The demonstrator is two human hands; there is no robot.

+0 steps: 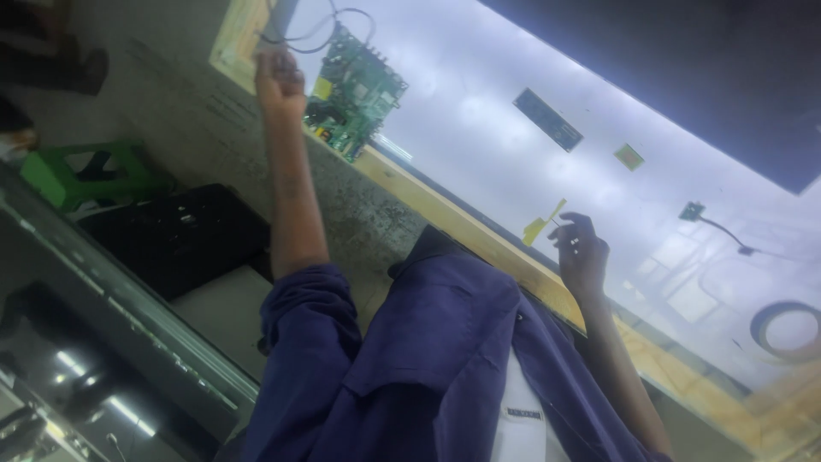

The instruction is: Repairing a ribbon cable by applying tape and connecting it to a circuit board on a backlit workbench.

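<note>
Left hand (279,81) pinches thin black cables (316,34) at green circuit board (355,90); right hand (581,252) grips yellow tape strip (540,224); board looks unfixed; wiring unfinished.

Your green circuit board (357,92) lying flat at the white panel's wood-framed corner, your black cable (312,34) looped just beside it

A grey concrete floor (171,94) holds a green stool (81,175) beside the wood-framed, brightly lit worktable (445,210).
</note>
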